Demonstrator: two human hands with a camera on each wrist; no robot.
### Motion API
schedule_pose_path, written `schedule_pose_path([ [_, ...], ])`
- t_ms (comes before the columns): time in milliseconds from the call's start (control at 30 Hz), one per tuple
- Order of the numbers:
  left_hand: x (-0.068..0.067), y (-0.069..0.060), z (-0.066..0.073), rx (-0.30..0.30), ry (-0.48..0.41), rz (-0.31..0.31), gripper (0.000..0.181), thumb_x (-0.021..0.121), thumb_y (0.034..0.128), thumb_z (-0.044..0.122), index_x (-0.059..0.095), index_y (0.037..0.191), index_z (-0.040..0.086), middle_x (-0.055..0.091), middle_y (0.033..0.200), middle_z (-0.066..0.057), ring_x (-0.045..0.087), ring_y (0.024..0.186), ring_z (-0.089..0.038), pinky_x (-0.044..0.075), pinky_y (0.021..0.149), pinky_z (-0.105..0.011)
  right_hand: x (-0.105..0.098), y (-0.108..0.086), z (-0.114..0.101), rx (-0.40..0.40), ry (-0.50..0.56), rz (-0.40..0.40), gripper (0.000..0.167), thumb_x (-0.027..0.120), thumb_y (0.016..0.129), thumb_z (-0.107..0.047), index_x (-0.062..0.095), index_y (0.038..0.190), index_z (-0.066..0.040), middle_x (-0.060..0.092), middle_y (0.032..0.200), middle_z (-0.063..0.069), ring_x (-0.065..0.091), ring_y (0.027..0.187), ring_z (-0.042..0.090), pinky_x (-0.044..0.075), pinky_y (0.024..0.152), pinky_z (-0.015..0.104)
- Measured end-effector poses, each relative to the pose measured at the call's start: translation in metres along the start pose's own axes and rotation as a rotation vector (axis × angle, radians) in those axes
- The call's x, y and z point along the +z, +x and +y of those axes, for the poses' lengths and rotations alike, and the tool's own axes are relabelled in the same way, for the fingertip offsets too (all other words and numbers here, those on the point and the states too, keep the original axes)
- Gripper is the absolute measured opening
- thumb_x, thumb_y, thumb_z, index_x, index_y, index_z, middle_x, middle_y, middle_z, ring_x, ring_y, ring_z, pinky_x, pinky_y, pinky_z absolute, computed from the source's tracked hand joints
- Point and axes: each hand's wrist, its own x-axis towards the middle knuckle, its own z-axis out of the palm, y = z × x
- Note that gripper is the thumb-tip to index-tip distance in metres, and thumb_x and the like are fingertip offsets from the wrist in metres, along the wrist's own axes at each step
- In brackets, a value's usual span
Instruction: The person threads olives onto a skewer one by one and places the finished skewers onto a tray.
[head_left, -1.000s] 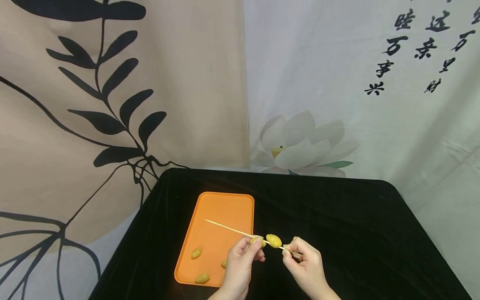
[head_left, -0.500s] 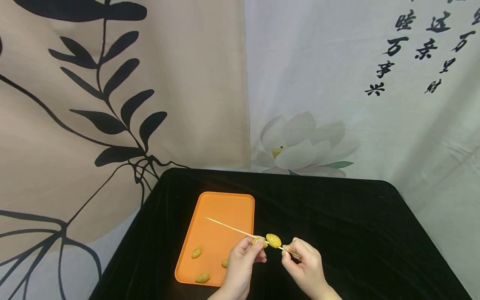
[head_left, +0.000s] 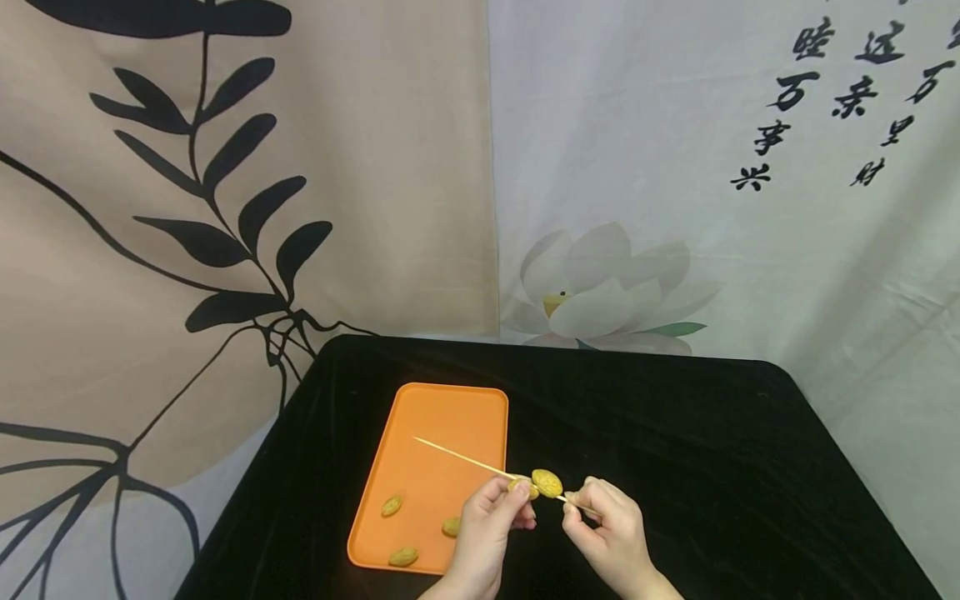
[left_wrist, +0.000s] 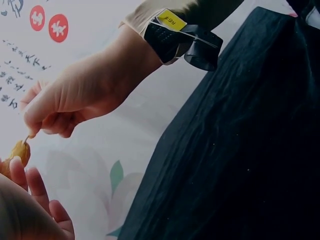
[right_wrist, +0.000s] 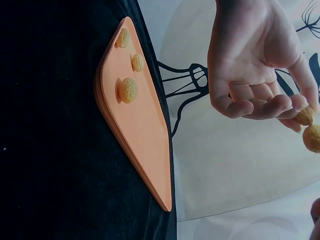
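A thin wooden skewer (head_left: 461, 457) slants over the tray's right side, its pointed end up and to the left. My left hand (head_left: 483, 529) pinches a yellow wrinkled oval fruit (head_left: 534, 492) on it between thumb and fingers. Right beside that one, a second yellow wrinkled fruit (head_left: 547, 482) is threaded on the stick. My right hand (head_left: 611, 529) pinches the skewer near its rear end. In the right wrist view, the held fruit (right_wrist: 305, 116) and the other fruit (right_wrist: 313, 138) appear close together at the left hand's fingertips (right_wrist: 298, 102). The skewer inside the fruits is hidden.
An orange tray (head_left: 450, 408) lies on the black-covered table (head_left: 712, 458). Three more wrinkled fruits sit in its near part: one at left (head_left: 392, 506), one by my left wrist (head_left: 451, 527), one near the front rim (head_left: 403, 557). Printed curtains hang behind.
My left hand has shifted slightly right along the skewer with its fruit, closer to the second fruit. The right hand stays nearly still, gripping the rear end.
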Motion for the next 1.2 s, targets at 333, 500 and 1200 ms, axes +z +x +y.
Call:
schedule_pose_path([
  [333, -0.001, 0.001, -0.003, -0.001, 0.010, -0.008, 0.010, 0.063, 0.0934, 0.016, 0.060, 0.088, 0.008, 0.059, 0.071, 0.002, 0.058, 0.070, -0.013, 0.050, 0.072, -0.029, 0.000, -0.001, 0.002, -0.019, -0.034, -0.004, 0.018, 0.060, 0.064, 0.006, 0.054, 0.071, -0.010, 0.048, 0.065, -0.007, 0.043, 0.059, 0.000, 0.041, 0.047, 0.012],
  [500, -0.001, 0.001, -0.004, -0.008, 0.024, -0.009, 0.010, 0.063, 0.0936, 0.016, 0.060, 0.090, 0.008, 0.060, 0.071, 0.002, 0.058, 0.070, -0.013, 0.050, 0.072, -0.029, 0.000, -0.006, 0.002, 0.037, -0.014, -0.025, 0.022, 0.061, 0.064, 0.010, 0.056, 0.074, -0.009, 0.053, 0.068, -0.005, 0.050, 0.060, 0.003, 0.048, 0.053, 0.012],
  [1200, -0.001, 0.002, 0.001, 0.110, 0.084, 0.076, 0.023, 0.066, 0.0913, 0.016, 0.064, 0.095, -0.006, 0.063, 0.074, -0.002, 0.060, 0.073, -0.014, 0.041, 0.072, -0.026, -0.001, -0.017, -0.008, 0.200, 0.116, -0.082, 0.035, 0.067, 0.067, 0.025, 0.057, 0.083, -0.005, 0.051, 0.066, -0.001, 0.037, 0.056, -0.006, 0.032, 0.043, 0.009],
])
